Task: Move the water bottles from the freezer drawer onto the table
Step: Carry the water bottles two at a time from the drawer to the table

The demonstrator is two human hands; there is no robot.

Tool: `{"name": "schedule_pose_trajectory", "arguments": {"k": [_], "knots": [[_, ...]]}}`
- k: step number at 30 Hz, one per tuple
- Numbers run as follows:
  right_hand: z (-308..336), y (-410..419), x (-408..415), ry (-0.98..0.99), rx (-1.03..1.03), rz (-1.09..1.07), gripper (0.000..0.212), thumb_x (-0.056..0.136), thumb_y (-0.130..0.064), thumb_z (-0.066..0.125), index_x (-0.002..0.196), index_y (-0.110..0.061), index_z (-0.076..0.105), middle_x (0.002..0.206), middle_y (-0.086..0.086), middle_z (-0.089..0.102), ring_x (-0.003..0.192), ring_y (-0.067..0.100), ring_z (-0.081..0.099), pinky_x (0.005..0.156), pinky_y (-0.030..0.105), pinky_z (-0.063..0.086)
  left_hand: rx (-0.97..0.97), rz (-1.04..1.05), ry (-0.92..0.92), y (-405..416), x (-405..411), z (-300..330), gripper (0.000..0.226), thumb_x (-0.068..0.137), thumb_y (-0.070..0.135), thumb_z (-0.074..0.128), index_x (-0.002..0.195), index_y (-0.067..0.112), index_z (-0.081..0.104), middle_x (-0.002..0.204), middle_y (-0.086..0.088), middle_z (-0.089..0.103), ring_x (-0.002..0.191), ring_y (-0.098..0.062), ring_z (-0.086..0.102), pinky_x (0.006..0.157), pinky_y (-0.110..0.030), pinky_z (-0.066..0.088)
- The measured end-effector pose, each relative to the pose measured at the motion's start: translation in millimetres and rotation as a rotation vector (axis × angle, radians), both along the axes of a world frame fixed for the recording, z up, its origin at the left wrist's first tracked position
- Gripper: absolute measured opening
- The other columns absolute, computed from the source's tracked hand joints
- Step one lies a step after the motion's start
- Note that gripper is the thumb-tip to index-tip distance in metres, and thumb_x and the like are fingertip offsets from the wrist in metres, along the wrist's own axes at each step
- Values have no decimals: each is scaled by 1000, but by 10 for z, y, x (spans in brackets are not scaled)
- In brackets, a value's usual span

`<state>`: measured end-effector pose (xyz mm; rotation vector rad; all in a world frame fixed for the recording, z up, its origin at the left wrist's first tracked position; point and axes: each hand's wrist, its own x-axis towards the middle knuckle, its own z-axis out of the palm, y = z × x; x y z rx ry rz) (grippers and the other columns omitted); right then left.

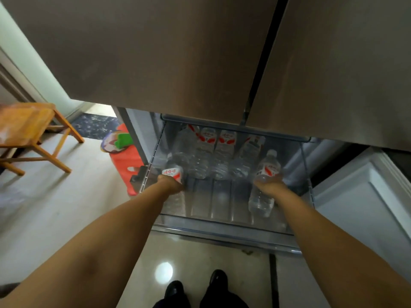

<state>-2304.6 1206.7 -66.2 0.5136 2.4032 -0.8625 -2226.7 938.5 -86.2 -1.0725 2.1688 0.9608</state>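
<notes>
The freezer drawer is pulled out below the brown fridge doors. Several clear water bottles with red and white labels lie side by side at its back. My left hand is closed around a bottle at the drawer's left side. Over on the right side, my right hand grips another bottle by its middle, cap pointing away from me. Both bottles are inside the drawer.
An orange wooden stool stands on the tiled floor at the left. A red stool with a plate and a green object sits beside the fridge. The open white freezer door is at the right. My black shoes are below.
</notes>
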Motion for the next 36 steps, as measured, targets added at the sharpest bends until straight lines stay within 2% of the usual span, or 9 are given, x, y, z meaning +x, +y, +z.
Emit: {"name": "schedule_pose_trajectory", "arguments": {"k": [4, 9, 13, 15, 21, 23, 31, 34, 36], "knots": [[-201, -85, -152, 155, -55, -142, 89, 85, -35, 69, 151, -5, 17, 149, 19, 38, 131, 37, 44, 103, 37, 40, 333, 292, 48, -54, 89, 78, 93, 67, 35, 79, 142, 8, 33, 135, -19, 50, 122, -40, 52, 101, -55, 43], [-204, -65, -223, 101, -128, -208, 92, 84, -25, 72, 151, -3, 12, 150, 18, 34, 134, 36, 40, 108, 39, 37, 610, 507, 56, -72, 176, 267, 59, 83, 36, 69, 127, 6, 45, 92, -17, 63, 77, -32, 63, 68, -48, 51], [-326, 112, -361, -15, -408, -338, 47, 79, -38, 63, 120, -17, 54, 123, 13, 58, 97, 28, 61, 91, 40, 50, 772, 594, 75, -72, 138, 345, 55, 80, 37, 69, 125, 9, 54, 103, -16, 67, 81, -33, 66, 59, -47, 58], [-347, 117, -389, -65, -551, -419, 24, 79, -38, 57, 96, -21, 58, 100, 10, 63, 79, 25, 61, 76, 37, 54, 839, 594, 84, -63, 128, 389, 34, 83, 33, 64, 106, 8, 64, 84, -17, 71, 71, -32, 70, 55, -46, 59], [400, -219, 66, -178, -793, -529, 30, 86, -43, 59, 88, -14, 64, 58, 8, 68, 65, 25, 64, 51, 41, 57, 1080, 681, 118, 78, 205, 668, 33, 91, 36, 57, 94, 4, 65, 83, -22, 68, 82, -33, 63, 51, -50, 56], [527, -282, 220, -161, -839, -546, 28, 85, -43, 59, 87, -15, 63, 63, 8, 68, 65, 25, 63, 51, 37, 59, 1101, 626, 132, 114, 268, 786, 32, 93, 32, 53, 88, 2, 64, 76, -22, 69, 82, -34, 62, 49, -50, 55], [871, -336, 867, -37, -1058, -606, 31, 86, -36, 53, 99, -11, 64, 67, 10, 68, 73, 24, 61, 62, 33, 57, 1306, 278, 117, 202, 568, 1098, 34, 88, 38, 57, 100, 7, 65, 86, -16, 72, 70, -29, 72, 67, -43, 60], [928, -210, 1077, 35, -1175, -613, 51, 83, -41, 57, 121, -7, 61, 87, 13, 64, 81, 27, 62, 90, 45, 54, 1334, 117, 139, 277, 676, 1173, 33, 82, 34, 58, 104, 11, 63, 91, -11, 70, 79, -25, 69, 81, -43, 53], [1006, -106, 1266, 105, -1237, -611, 50, 82, -48, 63, 114, -10, 62, 84, 12, 64, 77, 26, 62, 100, 49, 46, 1361, 5, 118, 369, 726, 1192, 44, 77, 37, 63, 113, 13, 59, 99, -9, 65, 89, -23, 63, 90, -41, 48]]}}
